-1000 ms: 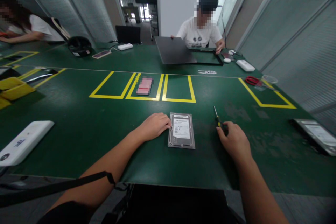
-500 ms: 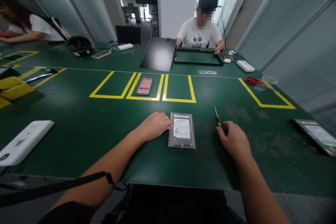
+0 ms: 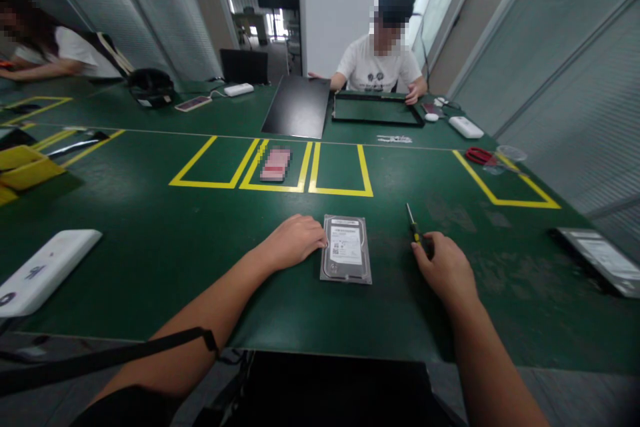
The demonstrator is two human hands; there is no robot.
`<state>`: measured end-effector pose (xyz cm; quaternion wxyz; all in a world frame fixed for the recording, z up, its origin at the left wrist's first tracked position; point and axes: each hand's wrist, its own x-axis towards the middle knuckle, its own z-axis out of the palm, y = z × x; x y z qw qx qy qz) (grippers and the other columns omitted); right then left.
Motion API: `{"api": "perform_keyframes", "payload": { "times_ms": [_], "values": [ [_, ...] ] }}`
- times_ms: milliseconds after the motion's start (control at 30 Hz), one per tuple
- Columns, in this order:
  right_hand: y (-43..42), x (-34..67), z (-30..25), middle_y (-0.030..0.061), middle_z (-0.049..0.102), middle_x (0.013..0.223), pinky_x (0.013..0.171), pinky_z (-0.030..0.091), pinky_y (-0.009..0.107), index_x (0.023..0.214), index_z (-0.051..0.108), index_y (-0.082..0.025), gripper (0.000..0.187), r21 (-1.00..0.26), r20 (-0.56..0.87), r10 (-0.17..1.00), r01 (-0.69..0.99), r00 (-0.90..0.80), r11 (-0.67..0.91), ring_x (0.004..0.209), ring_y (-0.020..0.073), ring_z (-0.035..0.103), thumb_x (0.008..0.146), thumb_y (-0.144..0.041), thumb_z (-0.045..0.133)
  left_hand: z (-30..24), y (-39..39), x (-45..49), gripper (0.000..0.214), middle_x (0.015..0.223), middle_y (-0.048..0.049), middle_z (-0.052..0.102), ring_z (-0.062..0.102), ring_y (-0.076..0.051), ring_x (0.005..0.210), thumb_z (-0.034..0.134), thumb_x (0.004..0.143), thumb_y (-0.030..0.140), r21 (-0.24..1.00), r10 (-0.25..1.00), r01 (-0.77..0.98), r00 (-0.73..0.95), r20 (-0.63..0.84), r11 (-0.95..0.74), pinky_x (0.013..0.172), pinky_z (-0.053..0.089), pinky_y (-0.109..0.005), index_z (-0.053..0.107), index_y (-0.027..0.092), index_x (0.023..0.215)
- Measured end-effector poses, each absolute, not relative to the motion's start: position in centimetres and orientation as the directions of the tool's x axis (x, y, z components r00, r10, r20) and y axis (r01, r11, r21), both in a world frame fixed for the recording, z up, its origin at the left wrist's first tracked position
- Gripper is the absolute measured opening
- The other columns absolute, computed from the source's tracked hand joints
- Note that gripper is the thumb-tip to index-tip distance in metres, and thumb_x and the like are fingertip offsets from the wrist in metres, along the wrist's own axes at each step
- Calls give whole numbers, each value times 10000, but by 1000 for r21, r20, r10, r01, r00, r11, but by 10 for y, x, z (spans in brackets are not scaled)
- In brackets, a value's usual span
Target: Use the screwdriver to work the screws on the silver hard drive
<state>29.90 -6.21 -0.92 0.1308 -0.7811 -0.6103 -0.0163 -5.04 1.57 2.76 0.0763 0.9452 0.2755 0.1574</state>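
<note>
A silver hard drive (image 3: pixel 345 249) with a white label lies flat on the green table, label side up. At its left edge is my left hand (image 3: pixel 299 240), fingers bent and held together, the fingertips touching the side of the drive. To the right of the drive, my right hand (image 3: pixel 447 261) rests low over the table, closed around the handle of a screwdriver (image 3: pixel 415 229). The yellow-and-black handle is partly hidden by the fingers, and the metal shaft points away from me. A gap of bare table separates the screwdriver from the drive.
Another hard drive (image 3: pixel 603 257) lies far right, and a white power bank (image 3: pixel 47 273) at left. Yellow tape frames (image 3: pixel 343 192) mark the table, one holding a pink blurred item (image 3: pixel 275 165). Opposite, a person handles a black panel (image 3: pixel 297 107) beside a black frame (image 3: pixel 377 121).
The person opposite has tipped the black panel lower and slightly left, their hand now spread at its top edge. My two hands, the drive and the screwdriver show no clear movement.
</note>
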Motion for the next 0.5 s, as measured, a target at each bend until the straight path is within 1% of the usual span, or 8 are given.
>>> {"api": "perform_keyframes", "payload": {
  "times_ms": [133,267,400,500],
  "values": [
    [-62,300,-10,79,615,1023,758,420,325,1124,563,-175,310,-190,185,947,955,262,-227,919,228,579,966,-440,531,24,19,-52,177,928,-31,696,630,-177,882,530,998,273,305,558,484,796,236,-820,823,448,-317,683,205,944],
    [-62,299,-9,82,614,1021,756,416,329,1119,572,-173,315,-188,182,948,956,261,-227,924,231,577,964,-443,524,18,23,-54,164,931,-30,695,633,-175,884,533,996,272,419,568,442,785,246,-793,837,463,-316,669,194,945],
    [-63,298,-8,77,614,1027,760,416,328,1124,570,-177,310,-192,180,947,954,267,-232,934,233,578,958,-436,533,13,27,-56,140,916,-23,699,642,-169,871,557,977,259,538,623,435,747,233,-722,818,475,-305,664,189,921],
    [-64,299,-8,78,614,1034,758,415,324,1127,569,-175,307,-205,171,948,950,270,-234,934,232,580,960,-430,538,11,28,-57,141,887,-19,691,642,-159,820,569,965,268,586,654,436,723,225,-683,787,479,-294,672,187,910]
  ]
}}
